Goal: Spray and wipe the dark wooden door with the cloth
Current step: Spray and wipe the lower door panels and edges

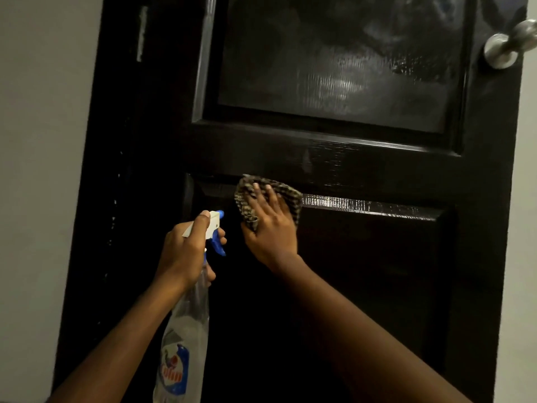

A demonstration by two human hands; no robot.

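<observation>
Wiping the top edge of the lower panel, bottle held ready.

At far left, pale wall (35,170); then the door (334,158), dark and glossy, smeared wet on its upper panel (343,62). Left hand (186,251) clamped round the neck of the bottle (186,330), forefinger laid over the white head, nozzle aimed at the door near the cloth. Right hand (270,228) spread flat, fingers apart, pressing the cloth (267,199) against the moulding at the lower panel's top left corner. Wet sheen along that ledge to the right; knob (508,45) at upper right. Likely risks: a squeeze now wetting the right hand instead of wood; cloth bunching and slipping from under the open palm; streaks drying on the upper panel if left unwiped.
</observation>
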